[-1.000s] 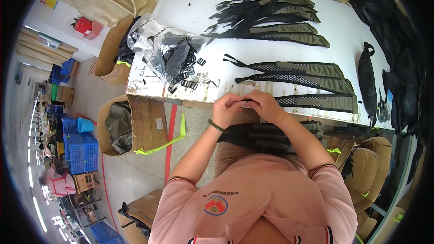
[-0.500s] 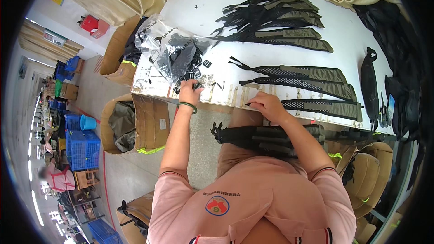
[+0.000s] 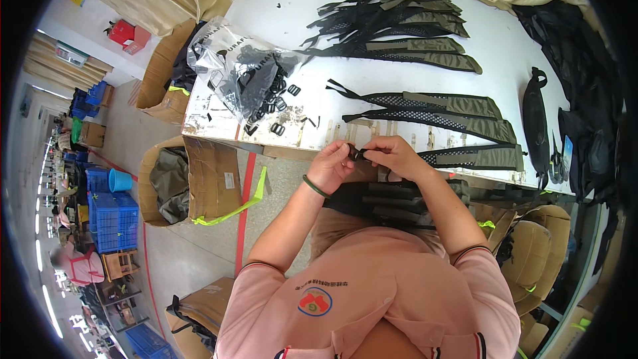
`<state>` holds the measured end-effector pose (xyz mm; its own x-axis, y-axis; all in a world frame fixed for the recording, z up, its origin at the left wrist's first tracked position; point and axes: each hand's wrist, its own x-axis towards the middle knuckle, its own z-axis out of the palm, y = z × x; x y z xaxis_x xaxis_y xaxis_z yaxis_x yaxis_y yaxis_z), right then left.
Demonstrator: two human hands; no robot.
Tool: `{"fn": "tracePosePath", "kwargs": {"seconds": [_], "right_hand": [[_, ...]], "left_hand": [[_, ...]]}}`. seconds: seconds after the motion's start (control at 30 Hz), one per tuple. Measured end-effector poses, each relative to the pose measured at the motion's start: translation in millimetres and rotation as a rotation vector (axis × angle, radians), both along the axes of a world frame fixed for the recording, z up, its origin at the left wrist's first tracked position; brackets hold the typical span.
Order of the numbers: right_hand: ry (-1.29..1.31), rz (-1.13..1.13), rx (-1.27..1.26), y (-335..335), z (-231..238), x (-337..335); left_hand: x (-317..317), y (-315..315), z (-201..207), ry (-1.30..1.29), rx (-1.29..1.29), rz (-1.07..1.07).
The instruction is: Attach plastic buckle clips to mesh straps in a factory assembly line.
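Note:
My left hand (image 3: 331, 165) is closed, pinching a small black plastic buckle (image 3: 353, 153) in front of the table edge. My right hand (image 3: 393, 157) is closed too, its fingertips meeting the buckle and gripping the narrow end of a black-and-olive mesh shoulder strap (image 3: 473, 157). Most of that narrow end is hidden by the fingers, so I cannot tell whether it passes through the buckle. Several loose black buckles (image 3: 278, 129) lie left of my hands, spilling from a clear plastic bag (image 3: 232, 66). More straps (image 3: 389, 203) rest across my lap.
Two matching straps (image 3: 425, 113) lie beyond my right hand, with a fanned pile (image 3: 412, 16) farther back. On the right are a black pouch (image 3: 534, 126), scissors (image 3: 557, 159) and black fabric (image 3: 585, 80). Cardboard boxes (image 3: 216, 179) stand left of the table.
My left hand has moved right from the loose buckles, carrying one buckle to my right hand. The two hands now meet at the strap's end.

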<state>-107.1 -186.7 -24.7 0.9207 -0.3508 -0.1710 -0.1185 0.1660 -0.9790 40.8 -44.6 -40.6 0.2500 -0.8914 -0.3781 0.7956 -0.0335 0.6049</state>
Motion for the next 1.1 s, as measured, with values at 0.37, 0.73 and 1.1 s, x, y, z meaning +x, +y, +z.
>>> {"fn": "tracePosePath", "kwargs": {"seconds": [0.37,0.73,1.1], "right_hand": [[-0.183,0.074,-0.555,1,17,-10],[-0.226,-0.023,-0.577,11,21,-11],[-0.087,0.006,-0.400,13,29,-16]], "left_hand": [[-11,-6,-4,0.143,-0.031,-0.108],[-17,-3,-15,0.302,-0.141,-0.246],[-19,-9,2,0.060,0.003,-0.066]]}}
